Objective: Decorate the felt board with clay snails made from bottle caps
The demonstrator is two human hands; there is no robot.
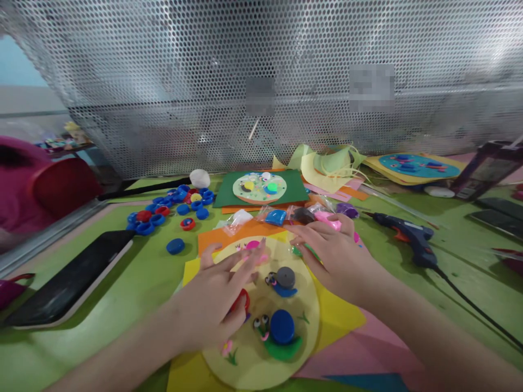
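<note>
A round cream card disc (253, 375) lies in front of me, with small clay-and-cap snails on it. One has a dark blue bottle cap (282, 326) on a green clay body; another has a grey cap (286, 277) on a blue body. My left hand (216, 294) is over the disc's left side, fingers spread, partly covering a red cap (242, 300). Above its fingertips is a pink clay figure (254, 247). At the disc's upper right edge, my right hand (335, 256) has thumb and fingers around a clear packet of green clay (310, 251), partly hidden.
Several clay packets, including a blue one (275, 216), lie behind the disc. Loose bottle caps (157, 219) and a phone (77, 277) are left. A hot glue gun (408, 234) with its cord lies right. Behind stand a decorated disc (241, 197) and a perforated metal panel (204, 81).
</note>
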